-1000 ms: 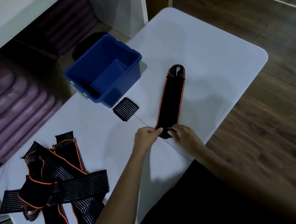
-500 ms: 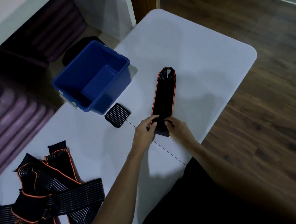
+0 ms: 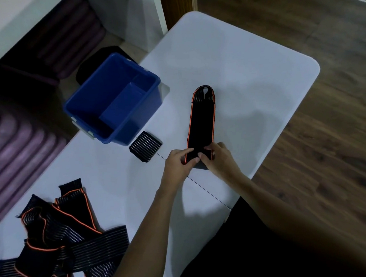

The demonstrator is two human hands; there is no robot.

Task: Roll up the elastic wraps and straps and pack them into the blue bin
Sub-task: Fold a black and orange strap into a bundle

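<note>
The strap (image 3: 201, 123) — black with an orange edge — lies flat on the white worktop (image 3: 248, 65), stretched away from us, its rounded loop end farthest off and its near end in our hands. We have our left hand (image 3: 178, 164) on the near left corner and our right hand (image 3: 218, 158) on the near right corner. Each grip is pressed together on the fabric, pinching the near end, which is turned over on itself into a small fold or the start of a roll; how many turns it has we cannot tell.

The blue bin (image 3: 111, 102) stands open to the left of the strap, at the far left edge of the worktop, well apart from our hands. We see nothing inside it. Just beside its near wall lies a small striped wrap (image 3: 145, 147), already rolled or folded into a compact block, touching the worktop and not the bin as far as we can see.

Down at the near left corner of the worktop sits a loose pile of wraps (image 3: 53, 244) — black, some with pale stripes, some with orange trim — crossed over one another and unrolled.
</note>
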